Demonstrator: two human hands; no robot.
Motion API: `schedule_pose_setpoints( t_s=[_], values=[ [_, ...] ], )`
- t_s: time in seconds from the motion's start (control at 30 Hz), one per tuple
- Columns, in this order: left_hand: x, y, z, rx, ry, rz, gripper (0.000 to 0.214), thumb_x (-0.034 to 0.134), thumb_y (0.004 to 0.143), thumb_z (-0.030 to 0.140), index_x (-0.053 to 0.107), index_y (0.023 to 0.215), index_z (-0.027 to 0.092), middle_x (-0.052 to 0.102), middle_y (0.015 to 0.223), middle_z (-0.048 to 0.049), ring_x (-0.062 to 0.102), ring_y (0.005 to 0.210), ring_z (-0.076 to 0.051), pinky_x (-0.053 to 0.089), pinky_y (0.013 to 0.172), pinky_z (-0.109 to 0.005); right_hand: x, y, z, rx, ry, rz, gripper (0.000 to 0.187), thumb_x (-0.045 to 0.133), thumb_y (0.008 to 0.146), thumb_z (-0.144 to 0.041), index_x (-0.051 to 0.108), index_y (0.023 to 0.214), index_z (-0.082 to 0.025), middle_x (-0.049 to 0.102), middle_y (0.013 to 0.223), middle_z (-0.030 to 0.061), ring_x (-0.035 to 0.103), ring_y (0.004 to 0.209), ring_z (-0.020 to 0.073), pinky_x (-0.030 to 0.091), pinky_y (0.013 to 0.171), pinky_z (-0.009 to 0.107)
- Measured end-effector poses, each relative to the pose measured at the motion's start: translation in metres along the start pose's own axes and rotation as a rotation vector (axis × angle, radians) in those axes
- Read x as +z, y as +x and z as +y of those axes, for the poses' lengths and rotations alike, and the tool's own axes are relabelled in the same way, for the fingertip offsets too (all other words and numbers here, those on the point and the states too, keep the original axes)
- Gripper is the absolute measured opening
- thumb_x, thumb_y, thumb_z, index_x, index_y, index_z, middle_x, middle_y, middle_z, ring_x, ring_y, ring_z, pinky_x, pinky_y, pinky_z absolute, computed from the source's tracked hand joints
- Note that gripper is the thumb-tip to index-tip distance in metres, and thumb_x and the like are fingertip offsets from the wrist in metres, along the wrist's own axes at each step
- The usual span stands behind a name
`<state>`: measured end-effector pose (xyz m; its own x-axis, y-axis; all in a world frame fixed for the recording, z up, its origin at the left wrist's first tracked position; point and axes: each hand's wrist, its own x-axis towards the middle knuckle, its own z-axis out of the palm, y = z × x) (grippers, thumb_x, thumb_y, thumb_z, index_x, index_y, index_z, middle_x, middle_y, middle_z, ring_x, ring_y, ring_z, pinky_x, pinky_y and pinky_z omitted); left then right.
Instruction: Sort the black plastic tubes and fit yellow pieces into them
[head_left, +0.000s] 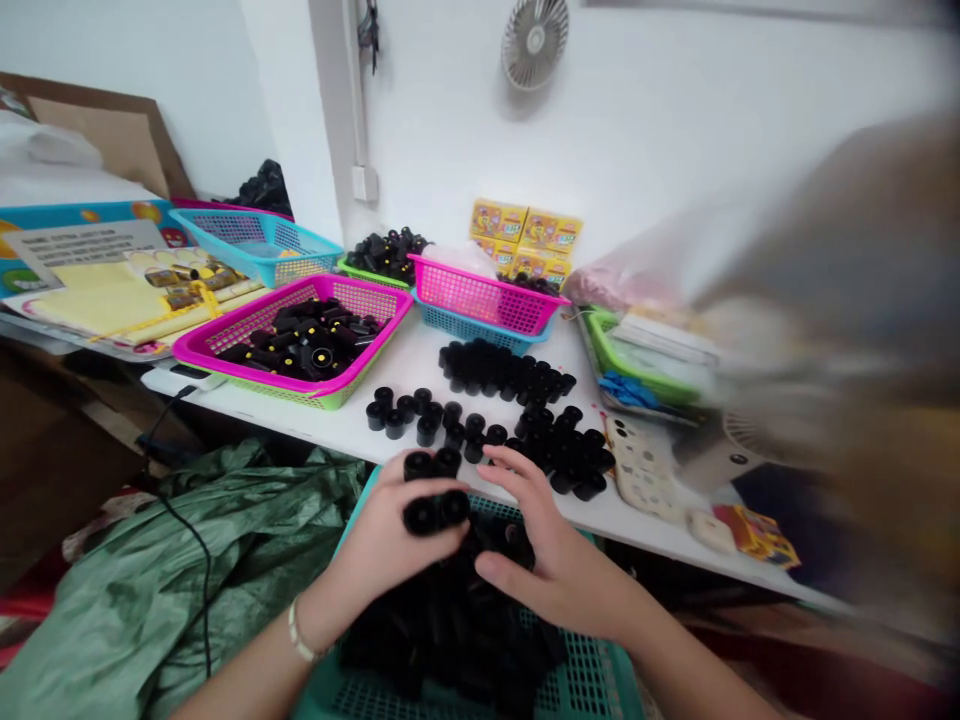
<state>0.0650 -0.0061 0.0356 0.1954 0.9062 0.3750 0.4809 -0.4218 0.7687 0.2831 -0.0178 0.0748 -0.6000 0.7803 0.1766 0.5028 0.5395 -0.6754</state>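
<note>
Several short black plastic cylinders (436, 513) are gripped between the fingers of my left hand (390, 535), round ends facing up. My right hand (551, 560) is close beside it on the right, thumb and fingers apart, with nothing seen in it. Below both hands is a teal basket (600, 670) with a heap of black parts (457, 630), partly covered by my hands. Just past my fingers, loose black cylinders (427, 430) stand upright on the white table (300, 420). Denser groups of the same cylinders (502, 370) stand farther back and to the right.
A pink basket (191, 350) of black parts with yellow spots stands at left. Another pink basket (487, 300) sits on a blue one at the back, before yellow boxes (525, 235). At right are a green tray (667, 385), a phone case (645, 470) and a large blurred shape.
</note>
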Motion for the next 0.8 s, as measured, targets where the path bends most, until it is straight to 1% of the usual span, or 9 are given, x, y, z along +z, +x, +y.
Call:
schedule_pose_setpoints(
  t_s=[0.07,0.13,0.2,0.3,0.4,0.5,0.57,0.67,0.8],
  values=[
    [0.006,0.014,-0.018,-0.004,0.171,0.061,0.028,0.075,0.071,0.03,0.076,0.099,0.03,0.061,0.116,-0.007,0.049,0.12,-0.03,0.038,0.104,-0.049,0.013,-0.004,0.004,0.051,-0.091,0.068,0.055,0.054,0.093,-0.038,0.033,0.143,-0.031,0.023,0.154,0.0093,0.027,0.143,0.024,0.032,0.115,0.046],
    [0.012,0.025,-0.031,-0.03,0.307,0.044,0.028,0.073,0.074,0.034,0.075,0.102,0.033,0.061,0.117,-0.0062,0.047,0.12,-0.032,0.035,0.102,-0.054,0.028,-0.001,0.008,0.043,-0.17,0.094,0.049,0.051,0.094,-0.033,0.037,0.141,-0.029,0.029,0.151,0.01,0.031,0.141,0.024,0.035,0.114,0.046],
    [0.019,0.033,-0.036,-0.061,0.394,0.0,0.028,0.069,0.08,0.038,0.072,0.107,0.037,0.062,0.119,-0.0056,0.048,0.118,-0.031,0.034,0.098,-0.054,0.042,0.006,0.012,0.003,-0.248,0.121,0.047,0.05,0.093,-0.029,0.041,0.14,-0.026,0.031,0.15,0.0119,0.03,0.141,0.0264,0.036,0.114,0.048],
    [0.026,0.041,-0.034,-0.113,0.48,-0.04,0.031,0.064,0.083,0.042,0.069,0.113,0.037,0.06,0.123,-0.0074,0.046,0.119,-0.032,0.033,0.095,-0.053,0.054,0.022,0.02,-0.056,-0.339,0.188,0.044,0.049,0.093,-0.025,0.048,0.136,-0.021,0.034,0.149,0.0154,0.029,0.141,0.0298,0.036,0.113,0.051],
    [0.029,0.045,-0.032,-0.161,0.533,-0.073,0.039,0.062,0.083,0.041,0.063,0.122,0.038,0.054,0.13,-0.0089,0.043,0.122,-0.034,0.033,0.093,-0.052,0.057,0.037,0.026,-0.083,-0.368,0.236,0.042,0.048,0.093,-0.025,0.049,0.135,-0.018,0.036,0.148,0.0166,0.03,0.14,0.0297,0.039,0.111,0.052],
    [0.028,0.047,-0.033,-0.18,0.566,-0.08,0.047,0.058,0.084,0.034,0.055,0.13,0.039,0.05,0.136,-0.0086,0.042,0.123,-0.033,0.033,0.094,-0.05,0.057,0.047,0.028,-0.086,-0.394,0.24,0.043,0.048,0.094,-0.026,0.049,0.136,-0.017,0.039,0.147,0.016,0.031,0.14,0.0298,0.04,0.111,0.051],
    [0.027,0.049,-0.034,-0.183,0.579,-0.093,0.051,0.056,0.084,0.03,0.051,0.133,0.039,0.047,0.139,-0.0081,0.042,0.125,-0.032,0.033,0.096,-0.049,0.058,0.049,0.029,-0.096,-0.431,0.247,0.044,0.047,0.094,-0.026,0.05,0.136,-0.015,0.04,0.147,0.0168,0.029,0.141,0.0306,0.039,0.112,0.05],
    [0.025,0.053,-0.034,-0.179,0.621,-0.144,0.055,0.053,0.086,0.031,0.043,0.14,0.041,0.043,0.142,-0.01,0.041,0.126,-0.034,0.034,0.097,-0.049,0.062,0.049,0.031,-0.134,-0.513,0.282,0.045,0.047,0.094,-0.025,0.05,0.137,-0.012,0.041,0.148,0.0181,0.028,0.142,0.0324,0.038,0.112,0.053],
    [0.022,0.058,-0.029,-0.146,0.734,-0.174,0.059,0.045,0.09,0.03,0.033,0.148,0.037,0.043,0.14,-0.015,0.042,0.125,-0.036,0.036,0.097,-0.05,0.065,0.047,0.032,-0.183,-0.585,0.312,0.046,0.046,0.095,-0.028,0.051,0.138,-0.01,0.048,0.144,0.017,0.033,0.139,0.0336,0.039,0.111,0.054]
  ],
)
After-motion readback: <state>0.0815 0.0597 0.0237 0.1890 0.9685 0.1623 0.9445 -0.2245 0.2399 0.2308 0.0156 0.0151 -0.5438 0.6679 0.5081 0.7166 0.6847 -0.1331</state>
